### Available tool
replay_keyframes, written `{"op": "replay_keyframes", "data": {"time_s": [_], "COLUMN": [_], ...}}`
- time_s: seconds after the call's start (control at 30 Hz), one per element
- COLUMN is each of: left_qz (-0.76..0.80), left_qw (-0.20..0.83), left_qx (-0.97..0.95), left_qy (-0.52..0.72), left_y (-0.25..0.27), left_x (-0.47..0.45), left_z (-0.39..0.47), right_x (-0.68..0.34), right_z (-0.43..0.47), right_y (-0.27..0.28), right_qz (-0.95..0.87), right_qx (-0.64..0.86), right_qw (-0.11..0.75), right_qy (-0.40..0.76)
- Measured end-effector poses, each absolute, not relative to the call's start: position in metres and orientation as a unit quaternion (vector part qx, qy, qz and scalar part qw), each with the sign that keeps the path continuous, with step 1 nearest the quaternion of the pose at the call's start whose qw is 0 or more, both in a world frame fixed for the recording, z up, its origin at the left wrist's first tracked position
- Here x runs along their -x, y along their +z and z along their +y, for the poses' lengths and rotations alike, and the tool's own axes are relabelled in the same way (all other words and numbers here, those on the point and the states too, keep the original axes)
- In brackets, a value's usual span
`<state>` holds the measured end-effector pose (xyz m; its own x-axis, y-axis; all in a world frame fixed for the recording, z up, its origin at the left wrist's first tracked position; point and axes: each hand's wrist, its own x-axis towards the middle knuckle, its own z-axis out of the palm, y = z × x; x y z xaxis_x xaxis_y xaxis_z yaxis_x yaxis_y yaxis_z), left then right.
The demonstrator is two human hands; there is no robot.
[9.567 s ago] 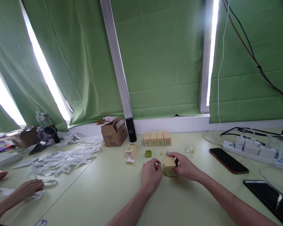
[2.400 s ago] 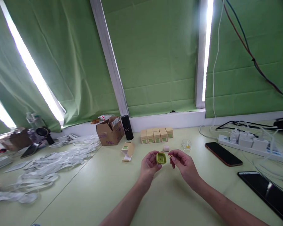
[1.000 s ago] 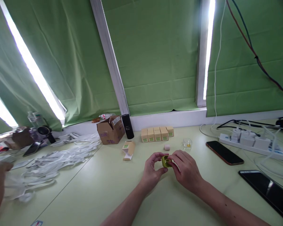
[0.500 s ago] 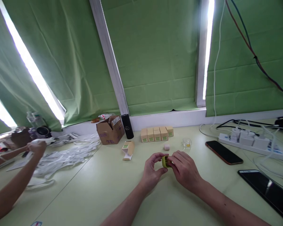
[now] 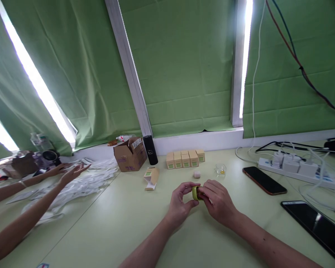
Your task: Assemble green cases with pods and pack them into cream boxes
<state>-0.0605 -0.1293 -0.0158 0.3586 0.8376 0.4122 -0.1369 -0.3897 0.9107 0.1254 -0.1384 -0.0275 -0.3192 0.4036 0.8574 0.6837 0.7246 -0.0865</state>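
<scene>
Between my two hands is a small yellow-green hollow case [image 5: 195,193], held just above the table. My left hand [image 5: 179,206] pinches its rim, thumb below and fingers above. The bent fingers of my right hand [image 5: 219,203] press together at the case's open side, with their tips partly inside; what they grip there is hidden. Beyond my hands lie a small pale pink block [image 5: 197,174] and a clear little container [image 5: 220,170] with something yellow in it. Left of them stands an opened small cardboard box [image 5: 151,178] with its flap out.
Several small kraft boxes [image 5: 185,159] stand in a row at the back. Near them are a brown carton [image 5: 130,154] and a black cylinder [image 5: 150,150]. Two phones [image 5: 264,180] and a power strip [image 5: 298,172] lie right. At left, a co-worker's hands [image 5: 72,173] hover over white straps [image 5: 80,190].
The case has turned slightly in my fingers, while my hands stay nearly in place. At left, the co-worker's hands have moved right and spread over the white straps.
</scene>
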Motion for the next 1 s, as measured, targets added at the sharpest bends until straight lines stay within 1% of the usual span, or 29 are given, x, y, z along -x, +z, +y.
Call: {"op": "replay_keyframes", "data": {"time_s": [0.17,0.3,0.43,0.6,0.67,0.87,1.0], "left_qz": [0.272,0.293,0.323,0.357,0.359,0.333,0.368], "left_qw": [0.462,0.416,0.367,0.320,0.313,0.295,0.266], "left_qx": [-0.684,-0.698,-0.699,-0.698,-0.705,-0.720,-0.702], "left_qy": [0.494,0.503,0.523,0.532,0.525,0.532,0.549], "left_y": [-0.019,-0.019,-0.019,-0.023,-0.024,-0.020,-0.021], "left_x": [0.063,0.065,0.066,0.066,0.065,0.067,0.068], "left_z": [-0.127,-0.125,-0.123,-0.122,-0.123,-0.127,-0.124], "right_x": [-0.128,-0.133,-0.136,-0.134,-0.133,-0.128,-0.127], "right_z": [-0.140,-0.144,-0.145,-0.142,-0.141,-0.141,-0.139], "right_y": [-0.023,-0.020,-0.020,-0.027,-0.030,-0.029,-0.030], "right_qz": [-0.808,-0.813,-0.798,-0.814,-0.814,-0.780,-0.750], "right_qx": [0.323,0.317,0.329,0.347,0.348,0.335,0.346], "right_qw": [0.475,0.482,0.499,0.463,0.464,0.526,0.556], "right_qy": [-0.130,-0.083,-0.077,-0.042,-0.019,0.057,0.095]}}
